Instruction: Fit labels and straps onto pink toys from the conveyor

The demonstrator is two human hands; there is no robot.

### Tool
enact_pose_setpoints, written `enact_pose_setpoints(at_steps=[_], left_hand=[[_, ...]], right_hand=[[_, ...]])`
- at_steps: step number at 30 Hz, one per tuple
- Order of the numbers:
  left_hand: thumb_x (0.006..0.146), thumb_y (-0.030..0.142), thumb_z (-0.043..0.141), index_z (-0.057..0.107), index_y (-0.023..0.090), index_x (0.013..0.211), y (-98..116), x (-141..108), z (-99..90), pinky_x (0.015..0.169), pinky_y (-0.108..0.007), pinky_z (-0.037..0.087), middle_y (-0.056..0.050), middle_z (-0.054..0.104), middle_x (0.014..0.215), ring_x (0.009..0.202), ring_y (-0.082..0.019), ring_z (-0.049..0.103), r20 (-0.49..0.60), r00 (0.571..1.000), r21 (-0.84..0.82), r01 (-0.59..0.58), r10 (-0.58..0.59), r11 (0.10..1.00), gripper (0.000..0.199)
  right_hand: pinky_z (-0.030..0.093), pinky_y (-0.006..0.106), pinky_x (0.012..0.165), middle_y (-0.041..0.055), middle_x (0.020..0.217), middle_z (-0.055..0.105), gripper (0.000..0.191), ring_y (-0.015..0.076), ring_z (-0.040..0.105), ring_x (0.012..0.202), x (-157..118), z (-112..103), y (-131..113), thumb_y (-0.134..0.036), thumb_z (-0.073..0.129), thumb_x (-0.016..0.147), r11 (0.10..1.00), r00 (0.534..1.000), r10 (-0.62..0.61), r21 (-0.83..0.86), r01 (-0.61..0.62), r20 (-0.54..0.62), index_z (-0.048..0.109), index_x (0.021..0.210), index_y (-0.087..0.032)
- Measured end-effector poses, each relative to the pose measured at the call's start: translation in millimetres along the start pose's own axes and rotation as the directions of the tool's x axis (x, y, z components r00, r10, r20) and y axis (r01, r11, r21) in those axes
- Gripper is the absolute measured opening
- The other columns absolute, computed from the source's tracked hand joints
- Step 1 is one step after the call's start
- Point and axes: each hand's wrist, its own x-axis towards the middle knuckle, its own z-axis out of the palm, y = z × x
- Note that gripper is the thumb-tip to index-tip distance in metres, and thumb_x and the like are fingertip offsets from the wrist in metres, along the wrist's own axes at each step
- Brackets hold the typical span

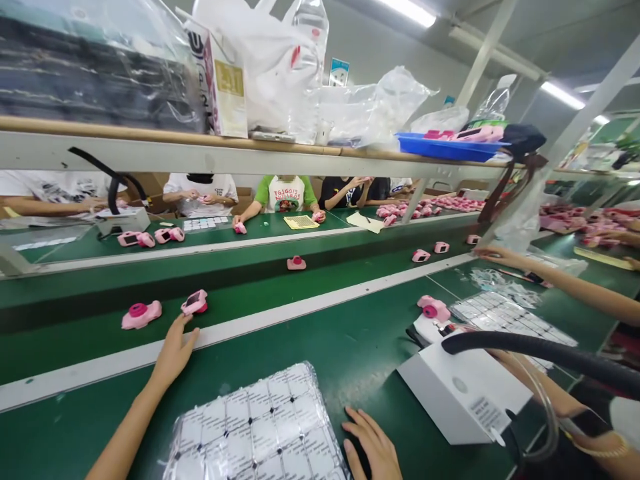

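Observation:
My left hand (173, 352) reaches over the white rail onto the green conveyor belt, fingers stretched and thumb apart. Its fingertips are at the lower edge of a pink toy camera (195, 302); whether they touch it I cannot tell. Just left of that lies another pink toy camera (141, 314) with a darker pink lens ring. My right hand (371, 441) rests low on the green tabletop with its fingers spread, holding nothing. Beside it lies a stack of white sheets (260, 427) divided into squares with dark dots, under clear plastic.
A white box-shaped device (465, 387) with a black hose stands on the right, near a co-worker's arms. More pink cameras (296, 263) sit along the belt. Across it, several people work. An overhead shelf (300, 150) carries bags, a bottle and a blue tray (445, 148).

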Motion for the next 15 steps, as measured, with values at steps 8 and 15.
enact_pose_setpoints(at_steps=[8,15], left_hand=[[0.093,0.048,0.044,0.062,0.031,0.124,11.6,-126.5,-40.0,0.119,-0.054,0.020,-0.002,0.052,0.145,0.142,-0.027,0.036,0.307,0.946,0.052,-0.123,0.102,0.991,0.040],[0.093,0.050,0.047,0.058,0.034,0.130,43.2,-168.9,-47.6,0.118,-0.055,0.024,-0.001,0.048,0.149,0.141,-0.028,0.037,0.429,0.892,0.090,-0.198,0.141,0.976,0.042]], right_hand=[[0.051,0.048,0.095,0.0014,0.137,0.057,0.036,0.0308,0.052,0.128,3.8,-10.0,-0.7,-0.049,0.043,0.096,0.998,0.989,-0.049,-0.042,0.055,0.139,0.067,0.116,-0.031],[0.051,0.052,0.094,0.0075,0.131,0.062,0.038,0.0311,0.055,0.123,0.0,-17.3,-14.4,-0.045,0.039,0.098,0.989,0.986,-0.122,-0.068,0.130,0.111,0.068,0.112,-0.025]])
